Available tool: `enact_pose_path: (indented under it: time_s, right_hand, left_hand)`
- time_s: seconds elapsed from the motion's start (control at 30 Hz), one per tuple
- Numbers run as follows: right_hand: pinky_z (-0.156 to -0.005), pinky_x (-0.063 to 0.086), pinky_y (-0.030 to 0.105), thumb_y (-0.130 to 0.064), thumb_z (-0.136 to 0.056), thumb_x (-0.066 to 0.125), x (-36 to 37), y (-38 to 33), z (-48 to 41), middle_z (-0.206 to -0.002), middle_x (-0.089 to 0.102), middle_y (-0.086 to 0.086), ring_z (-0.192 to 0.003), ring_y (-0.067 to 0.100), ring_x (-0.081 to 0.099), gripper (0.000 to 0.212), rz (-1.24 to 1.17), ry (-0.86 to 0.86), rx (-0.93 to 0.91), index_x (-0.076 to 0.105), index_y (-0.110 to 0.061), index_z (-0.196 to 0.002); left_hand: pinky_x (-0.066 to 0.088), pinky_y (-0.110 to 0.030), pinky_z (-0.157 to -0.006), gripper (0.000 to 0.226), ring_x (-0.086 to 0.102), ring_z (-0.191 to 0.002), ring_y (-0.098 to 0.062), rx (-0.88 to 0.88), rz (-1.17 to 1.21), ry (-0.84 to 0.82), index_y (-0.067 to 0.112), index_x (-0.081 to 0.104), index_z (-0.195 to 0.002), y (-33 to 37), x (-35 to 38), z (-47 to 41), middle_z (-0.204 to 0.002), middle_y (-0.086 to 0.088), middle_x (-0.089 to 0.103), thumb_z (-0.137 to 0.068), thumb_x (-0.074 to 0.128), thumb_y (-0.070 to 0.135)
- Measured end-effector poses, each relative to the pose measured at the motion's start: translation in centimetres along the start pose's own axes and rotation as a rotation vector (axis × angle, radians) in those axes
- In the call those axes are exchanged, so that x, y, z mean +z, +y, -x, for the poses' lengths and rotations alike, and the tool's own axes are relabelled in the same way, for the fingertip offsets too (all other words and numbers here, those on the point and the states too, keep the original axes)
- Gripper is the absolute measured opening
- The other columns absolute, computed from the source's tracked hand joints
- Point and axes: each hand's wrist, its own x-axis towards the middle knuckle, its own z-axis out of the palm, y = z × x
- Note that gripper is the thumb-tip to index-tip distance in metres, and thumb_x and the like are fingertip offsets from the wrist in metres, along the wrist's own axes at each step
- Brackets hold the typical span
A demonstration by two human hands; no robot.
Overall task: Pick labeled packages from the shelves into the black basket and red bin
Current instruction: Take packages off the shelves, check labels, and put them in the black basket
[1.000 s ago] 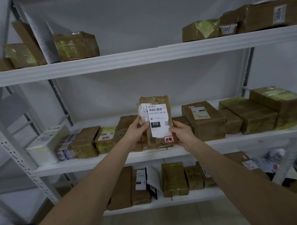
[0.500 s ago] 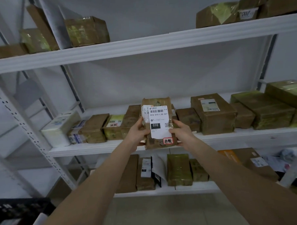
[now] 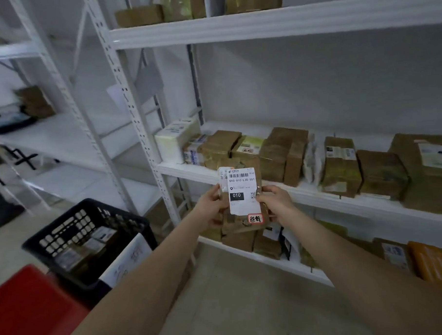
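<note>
Left hand (image 3: 211,208) and right hand (image 3: 277,203) clamp the package (image 3: 241,191) by its side edges, label facing the person, prob so the code reads. It's held just in front of the shelf (image 3: 187,171), w/ black basket (image 3: 65,232) and red bin (image 3: 31,310) near left.

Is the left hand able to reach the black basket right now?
Probably yes: the black basket stands open-topped below and left of the left hand, nothing between them, though that hand grips the labeled package.
</note>
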Motion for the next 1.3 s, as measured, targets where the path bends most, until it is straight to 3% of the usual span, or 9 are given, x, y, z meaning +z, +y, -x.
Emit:
enact_pose_path:
  time_s: [0.1,0.23,0.33,0.5,0.57,0.7,1.03,1.13,1.3]
  right_hand:
    - [-0.083,0.055,0.049,-0.012,-0.081,0.069,5.3,-0.6,-1.1,-0.105,0.066,0.006,-0.092,0.026,0.065,0.038,0.116,-0.134,0.031,0.055,-0.020,-0.115]
    - [-0.065,0.050,0.033,-0.015,-0.082,0.072,13.9,-1.4,-2.5,-0.089,0.063,-0.004,-0.079,0.017,0.061,0.040,0.194,-0.291,0.058,0.052,-0.024,-0.116]
    - [-0.054,0.046,0.025,-0.011,-0.084,0.069,21.6,-1.7,-3.8,-0.102,0.067,0.003,-0.075,0.014,0.063,0.046,0.218,-0.346,0.065,0.053,-0.018,-0.126]
    - [-0.064,0.055,0.034,-0.002,-0.085,0.064,33.6,-2.0,-5.7,-0.120,0.064,0.012,-0.090,0.024,0.066,0.052,0.279,-0.441,0.012,0.050,-0.015,-0.133]
    - [-0.073,0.058,0.037,0.003,-0.083,0.062,37.8,-2.3,-6.6,-0.122,0.062,0.011,-0.093,0.024,0.065,0.055,0.314,-0.484,-0.011,0.051,-0.014,-0.134]
    - [-0.055,0.048,0.022,-0.003,-0.086,0.062,45.3,-2.3,-9.2,-0.123,0.062,0.004,-0.071,0.003,0.055,0.049,0.389,-0.559,-0.059,0.053,-0.015,-0.133]
    - [-0.088,0.053,0.039,-0.028,-0.091,0.059,61.5,2.9,-19.3,-0.129,0.060,0.004,-0.105,0.024,0.061,0.044,0.745,-0.768,-0.049,0.052,-0.025,-0.135]
    - [-0.083,0.048,0.034,-0.027,-0.091,0.050,64.9,5.4,-22.2,-0.125,0.060,0.006,-0.108,0.029,0.057,0.035,1.041,-0.825,-0.098,0.054,-0.022,-0.126]
    - [-0.088,0.044,0.036,-0.022,-0.088,0.049,69.2,10.7,-25.3,-0.128,0.055,0.007,-0.116,0.031,0.051,0.037,1.322,-0.863,-0.058,0.047,-0.014,-0.124]
  left_hand:
    - [0.057,-0.029,-0.063,0.065,0.065,-0.081,-0.014,-0.069,0.001,0.044,0.027,0.040,-0.143,-1.9,-5.3,-0.1,-0.104,0.000,0.065,-0.087,0.061,0.001]
    - [0.053,-0.028,-0.053,0.061,0.064,-0.072,-0.015,-0.166,0.044,0.109,0.021,0.041,-0.142,-4.8,-13.6,-0.7,-0.116,-0.008,0.065,-0.088,0.059,-0.001]
    - [0.055,-0.031,-0.056,0.060,0.065,-0.075,-0.015,-0.219,0.087,0.193,0.024,0.044,-0.139,-7.0,-20.1,-1.5,-0.107,-0.002,0.068,-0.086,0.064,0.004]
    - [0.055,-0.048,-0.084,0.062,0.065,-0.100,-0.025,-0.265,0.204,0.317,0.028,0.044,-0.140,-10.3,-29.9,-2.7,-0.116,-0.004,0.066,-0.087,0.058,-0.001]
    - [0.055,-0.049,-0.083,0.061,0.062,-0.104,-0.027,-0.275,0.249,0.385,0.026,0.043,-0.141,-11.7,-33.2,-3.2,-0.121,-0.005,0.062,-0.089,0.054,-0.004]
    - [0.057,-0.045,-0.074,0.066,0.061,-0.105,-0.026,-0.307,0.377,0.514,0.030,0.041,-0.141,-15.1,-38.7,-4.8,-0.119,-0.002,0.061,-0.088,0.053,-0.007]
    - [0.055,-0.049,-0.082,0.060,0.061,-0.105,-0.024,-0.513,0.535,0.630,0.034,0.047,-0.135,-24.9,-47.7,-13.2,-0.117,0.003,0.063,-0.086,0.057,-0.001]
    - [0.058,-0.044,-0.073,0.054,0.064,-0.101,-0.023,-0.581,0.606,0.626,0.031,0.053,-0.128,-28.5,-48.6,-16.2,-0.114,0.002,0.066,-0.084,0.058,-0.001]
    - [0.054,-0.053,-0.086,0.053,0.064,-0.101,-0.023,-0.658,0.667,0.635,0.032,0.053,-0.126,-34.8,-48.8,-20.3,-0.118,0.003,0.063,-0.082,0.062,0.003]
